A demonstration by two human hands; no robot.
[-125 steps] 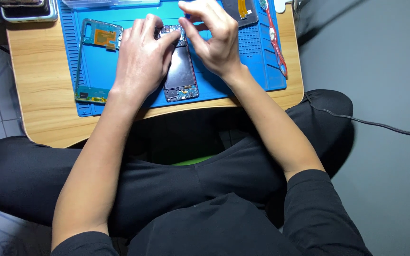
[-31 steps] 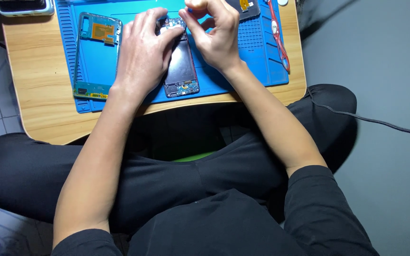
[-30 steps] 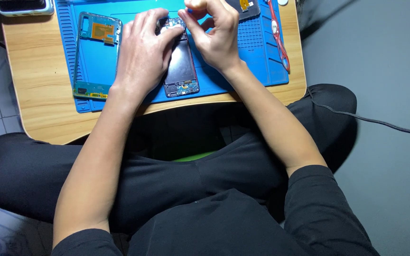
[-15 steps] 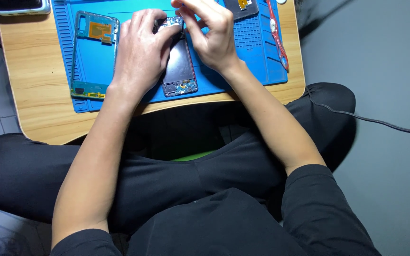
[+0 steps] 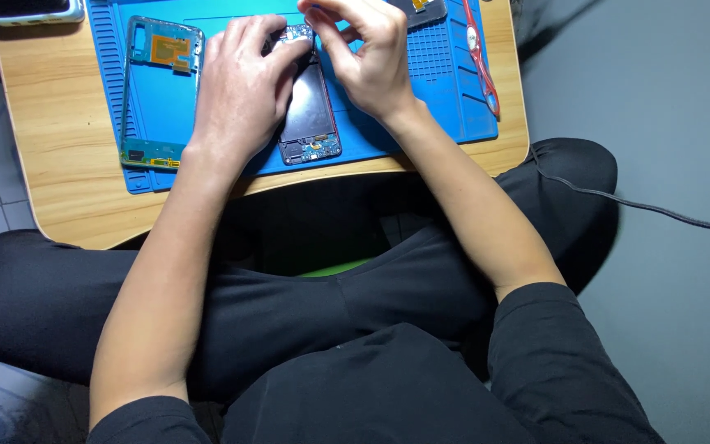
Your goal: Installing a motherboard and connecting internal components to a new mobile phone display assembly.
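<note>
An opened smartphone (image 5: pixel 309 115), its dark battery and circuit boards showing, lies on a blue repair mat (image 5: pixel 445 90). My left hand (image 5: pixel 240 90) rests over the phone's left side and holds it down, fingertips near the top board. My right hand (image 5: pixel 367 53) hovers at the phone's top end with thumb and fingers pinched together on a small part that I cannot make out. Both hands meet at the phone's upper edge.
The phone's blue mid-frame (image 5: pixel 158 90) lies at the mat's left. A small wooden table (image 5: pixel 51 156) carries the mat. Another phone (image 5: pixel 30 10) sits at the top left corner. A red tool (image 5: pixel 482 57) lies at the mat's right. A black cable (image 5: pixel 643 205) crosses the grey floor.
The view has drifted a little, bringing the mat and table lower in frame. My hands stay on the phone's top end, the right fingers pinching slightly differently.
</note>
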